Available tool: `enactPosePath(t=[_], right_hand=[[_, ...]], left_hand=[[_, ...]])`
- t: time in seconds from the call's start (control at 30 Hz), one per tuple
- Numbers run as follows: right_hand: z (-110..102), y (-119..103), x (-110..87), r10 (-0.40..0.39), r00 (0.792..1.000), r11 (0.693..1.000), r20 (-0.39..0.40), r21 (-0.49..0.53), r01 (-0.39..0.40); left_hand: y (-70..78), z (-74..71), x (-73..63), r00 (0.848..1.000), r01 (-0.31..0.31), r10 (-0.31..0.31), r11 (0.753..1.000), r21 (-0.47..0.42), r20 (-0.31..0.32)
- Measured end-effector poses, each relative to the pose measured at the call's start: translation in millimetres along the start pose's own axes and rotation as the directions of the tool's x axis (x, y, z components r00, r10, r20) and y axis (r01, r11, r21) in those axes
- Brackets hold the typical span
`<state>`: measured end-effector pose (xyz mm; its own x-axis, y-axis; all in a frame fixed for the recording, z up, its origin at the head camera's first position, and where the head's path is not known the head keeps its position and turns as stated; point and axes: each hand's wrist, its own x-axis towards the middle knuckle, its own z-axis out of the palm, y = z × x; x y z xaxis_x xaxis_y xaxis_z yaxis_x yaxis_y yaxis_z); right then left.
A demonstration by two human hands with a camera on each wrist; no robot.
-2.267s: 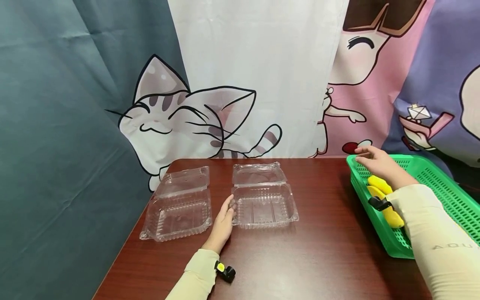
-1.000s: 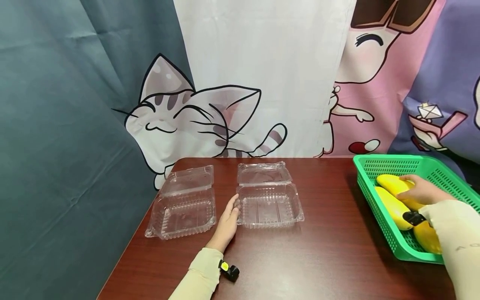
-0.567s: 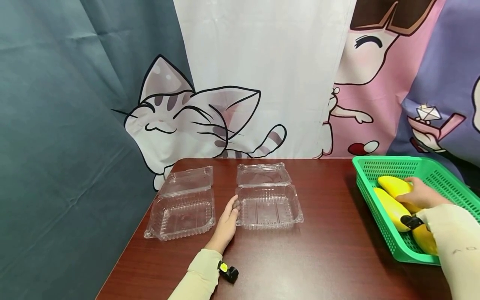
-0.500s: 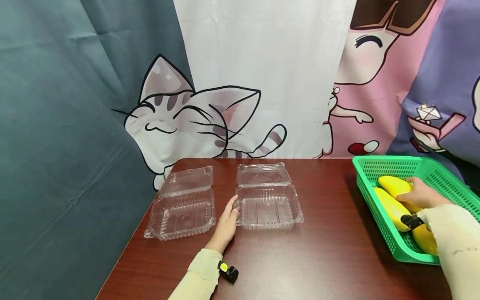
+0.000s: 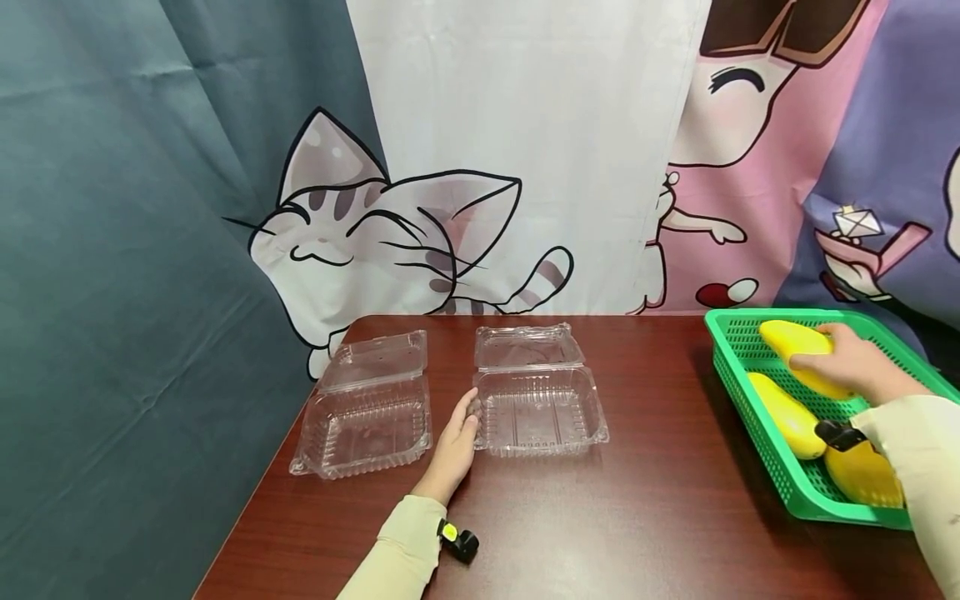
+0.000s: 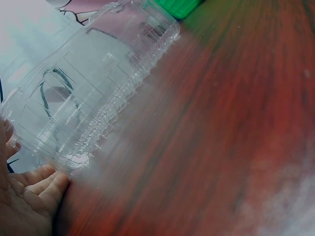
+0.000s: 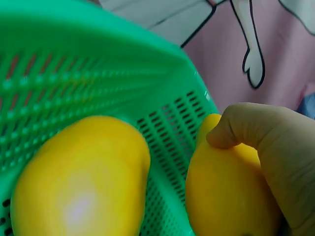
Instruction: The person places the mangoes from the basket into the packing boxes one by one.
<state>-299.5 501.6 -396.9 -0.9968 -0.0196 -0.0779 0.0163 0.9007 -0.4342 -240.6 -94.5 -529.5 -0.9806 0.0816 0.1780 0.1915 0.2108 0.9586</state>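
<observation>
My right hand [image 5: 855, 362] grips a yellow mango [image 5: 795, 343], raised within the green basket [image 5: 738, 417] at the right. In the right wrist view the thumb presses on top of that mango [image 7: 224, 191], close to the basket's corner. Two more mangoes show below: one mango [image 5: 786, 417] along the left wall and another mango [image 5: 866, 477] nearer the front. My left hand [image 5: 452, 446] lies along the left side of a clear plastic clamshell box [image 5: 588, 417], fingers fairly straight and touching its corner in the left wrist view.
A second clear clamshell box [image 5: 352, 467] stands to the left, lid folded back like the first one's. Both are on the brown table [image 5: 585, 533]. Behind hangs a curtain [image 5: 585, 125] printed with cartoon figures. The table's left edge runs near the left box.
My right hand moved down into the basket, took hold of a mango and has now raised it off the others. The left hand stays at the box.
</observation>
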Motion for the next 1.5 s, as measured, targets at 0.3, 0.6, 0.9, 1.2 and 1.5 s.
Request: enactPosePath(t=[0.3, 0.6, 0.9, 1.2, 1.5], right_hand=[[-3.6, -41.1, -2.5, -0.050, 0.995, 0.999, -0.084, -0.024, 0.048], [1.8, -86.2, -4.8, -0.117, 0.984, 0.993, -0.137, -0.034, 0.113], [22.2, -127.6, 1.9, -0.174, 0.979, 0.985, -0.102, -0.032, 0.171], [54.4, -168.2, 4.5, -0.251, 0.963, 0.968, -0.094, -0.027, 0.250], [83.0, -198.4, 2.1, -0.257, 0.964, 0.966, -0.075, -0.015, 0.256]], left_hand=[[10.0, -0.4, -4.9, 1.000, 0.024, -0.024, 1.000, 0.006, -0.017], [3.7, 1.7, -2.5, 1.000, 0.011, -0.011, 1.000, 0.020, -0.012], [1.4, 1.5, -2.4, 1.000, 0.013, -0.013, 1.000, 0.026, -0.011], [1.1, 1.0, -1.2, 1.000, 0.016, -0.016, 1.000, 0.017, -0.021], [1.3, 1.9, -1.6, 1.000, 0.012, -0.012, 1.000, 0.014, -0.016]])
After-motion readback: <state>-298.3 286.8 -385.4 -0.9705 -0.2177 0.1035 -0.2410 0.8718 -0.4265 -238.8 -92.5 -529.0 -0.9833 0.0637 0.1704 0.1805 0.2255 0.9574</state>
